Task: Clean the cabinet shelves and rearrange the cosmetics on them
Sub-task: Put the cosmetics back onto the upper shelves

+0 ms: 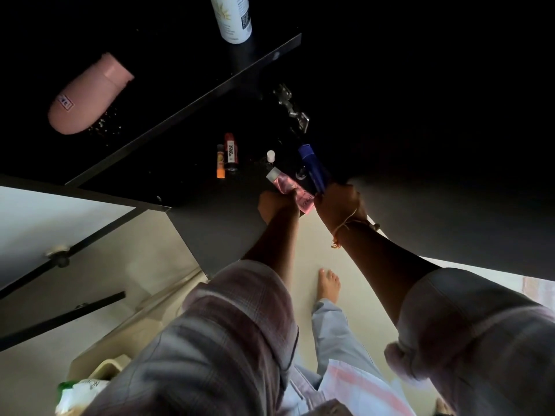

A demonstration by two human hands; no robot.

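Note:
My left hand (274,205) grips a pink tube (289,190) with a silver cap at the front of the dark lower cabinet shelf (192,175). My right hand (341,205), a thread tied round its wrist, holds a dark blue bottle (312,165) right beside the tube. Farther back on that shelf stand a red bottle (230,151), a small orange-capped stick (220,162) and a small white-capped bottle (270,156). On the upper shelf (186,112) a pink bottle (87,96) lies on its side and a white spray can (232,18) stands upright.
A metal door hinge (292,108) is fixed on the cabinet wall just behind the blue bottle. Crumbs lie by the pink bottle. Pale lower shelves (60,259) are at the left. My bare foot (329,285) stands on the floor below, and a green-and-white bag (81,391) is at the bottom left.

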